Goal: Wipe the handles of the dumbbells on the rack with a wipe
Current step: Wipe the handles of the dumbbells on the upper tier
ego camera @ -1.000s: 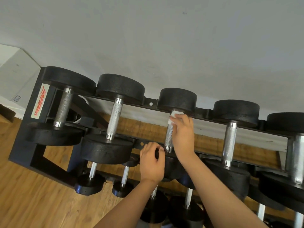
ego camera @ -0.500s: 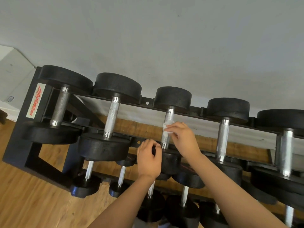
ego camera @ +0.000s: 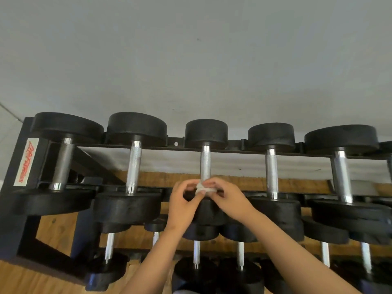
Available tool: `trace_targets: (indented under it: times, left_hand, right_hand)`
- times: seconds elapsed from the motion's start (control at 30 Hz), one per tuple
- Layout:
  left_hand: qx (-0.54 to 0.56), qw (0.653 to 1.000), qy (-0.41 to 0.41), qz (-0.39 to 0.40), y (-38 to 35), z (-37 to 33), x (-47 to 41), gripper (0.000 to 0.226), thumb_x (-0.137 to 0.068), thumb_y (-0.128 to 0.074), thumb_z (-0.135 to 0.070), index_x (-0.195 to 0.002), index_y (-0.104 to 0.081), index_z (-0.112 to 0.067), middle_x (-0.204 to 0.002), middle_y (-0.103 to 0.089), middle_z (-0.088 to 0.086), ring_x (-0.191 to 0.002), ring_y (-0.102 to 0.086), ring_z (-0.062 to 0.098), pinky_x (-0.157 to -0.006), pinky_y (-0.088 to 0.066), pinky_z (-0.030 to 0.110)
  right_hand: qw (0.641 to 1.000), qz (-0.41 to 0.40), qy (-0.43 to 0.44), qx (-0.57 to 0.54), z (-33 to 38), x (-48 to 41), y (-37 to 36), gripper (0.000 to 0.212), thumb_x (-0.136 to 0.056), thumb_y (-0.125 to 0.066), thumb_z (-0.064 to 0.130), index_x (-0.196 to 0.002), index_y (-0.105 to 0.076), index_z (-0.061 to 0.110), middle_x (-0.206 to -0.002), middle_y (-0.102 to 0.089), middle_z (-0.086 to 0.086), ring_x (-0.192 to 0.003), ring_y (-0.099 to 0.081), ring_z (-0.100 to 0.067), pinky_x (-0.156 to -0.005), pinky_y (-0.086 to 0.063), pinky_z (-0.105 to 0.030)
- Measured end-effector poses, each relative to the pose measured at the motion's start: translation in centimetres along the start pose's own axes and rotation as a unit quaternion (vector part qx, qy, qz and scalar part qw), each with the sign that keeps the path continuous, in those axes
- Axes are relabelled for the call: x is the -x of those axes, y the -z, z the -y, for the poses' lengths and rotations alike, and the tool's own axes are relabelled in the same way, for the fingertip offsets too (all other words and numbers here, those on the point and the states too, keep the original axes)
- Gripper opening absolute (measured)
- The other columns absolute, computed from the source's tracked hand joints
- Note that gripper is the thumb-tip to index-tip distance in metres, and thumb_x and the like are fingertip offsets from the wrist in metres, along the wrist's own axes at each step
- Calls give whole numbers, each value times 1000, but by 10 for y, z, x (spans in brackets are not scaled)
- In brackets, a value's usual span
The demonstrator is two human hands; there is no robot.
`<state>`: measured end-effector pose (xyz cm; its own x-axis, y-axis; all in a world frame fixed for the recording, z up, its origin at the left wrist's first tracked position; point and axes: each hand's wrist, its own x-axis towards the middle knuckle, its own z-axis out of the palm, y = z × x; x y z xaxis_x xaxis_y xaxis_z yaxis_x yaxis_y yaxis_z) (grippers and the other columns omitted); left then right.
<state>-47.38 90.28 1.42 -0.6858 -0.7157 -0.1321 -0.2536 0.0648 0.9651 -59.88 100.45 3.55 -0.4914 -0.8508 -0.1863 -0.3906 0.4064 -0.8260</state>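
Note:
A black rack (ego camera: 20, 162) holds a top row of several black dumbbells with chrome handles. The small white wipe (ego camera: 204, 189) sits at the near end of the middle dumbbell's handle (ego camera: 205, 161). My right hand (ego camera: 228, 198) pinches the wipe from the right. My left hand (ego camera: 183, 203) meets it from the left, with fingertips on the wipe just above the dumbbell's near head (ego camera: 209, 211). Both hands cover the bottom of that handle.
Neighbouring handles stand to the left (ego camera: 134, 166) and right (ego camera: 272, 172) of the middle one. A lower row of smaller dumbbells (ego camera: 196, 254) lies under my forearms. A grey wall (ego camera: 191, 60) rises behind the rack, and wooden floor (ego camera: 31, 281) shows at lower left.
My right hand slid the wipe down the middle handle from its far end to its near end. My left hand rose from the near head to meet the wipe.

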Motion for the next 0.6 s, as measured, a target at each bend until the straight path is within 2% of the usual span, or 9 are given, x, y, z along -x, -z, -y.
trace_targets:
  times: [0.1,0.2,0.3,0.37,0.47,0.53,0.6]
  left_hand:
    - [-61,996,-33,60,8,-10,-12,21,-83,-76,-20,-100,-68,-29,-102,-61,-13,-96,-59,-2,-87,-48,15]
    - [-135,983,-57,109,11,-14,-26,15,-81,-77,-22,-90,-68,-31,-92,-63,-13,-90,-57,-3,-80,-44,12]
    - [-216,967,-56,127,12,-12,-38,5,-83,-74,-22,-87,-71,-23,-92,-62,-11,-90,-52,1,-83,-43,18]
    - [-246,961,-55,117,14,-12,-41,3,-84,-73,-17,-85,-71,-19,-92,-59,-11,-90,-50,3,-83,-40,17]
    - [-226,969,-21,100,16,-10,-43,11,-84,-73,-9,-81,-69,-19,-87,-57,-13,-79,-56,1,-78,-45,11]
    - [-195,974,21,111,16,-7,-43,15,-84,-73,-7,-80,-68,-21,-87,-65,-11,-83,-62,2,-84,-51,18]
    - [-170,975,54,131,17,-3,-46,12,-82,-74,-8,-81,-69,-19,-91,-71,-6,-91,-65,5,-84,-50,17]
  right_hand:
    - [997,-46,-14,-61,3,9,-7,23,-95,-59,11,-109,-63,28,-112,-65,13,-108,-60,-1,-94,-49,-23]
    - [991,-94,-21,-95,11,14,-15,27,-95,-55,6,-97,-62,32,-101,-66,13,-99,-61,1,-88,-48,-15]
    - [968,-216,-64,-107,12,14,-22,25,-97,-51,6,-92,-60,28,-94,-64,10,-91,-58,2,-79,-44,-8]
    - [939,-292,-113,-140,11,10,-25,22,-99,-48,10,-92,-59,27,-93,-63,10,-88,-57,3,-75,-41,-7]
    - [918,-309,-173,-178,8,-1,-35,19,-103,-42,18,-98,-60,20,-94,-62,9,-89,-56,0,-75,-39,-14]
    - [914,-300,-206,-178,5,-7,-42,24,-104,-38,23,-99,-60,17,-91,-62,7,-87,-57,-5,-73,-41,-21]
    - [916,-302,-212,-157,3,-9,-46,27,-105,-35,26,-98,-60,16,-89,-62,5,-84,-57,-6,-71,-42,-21]
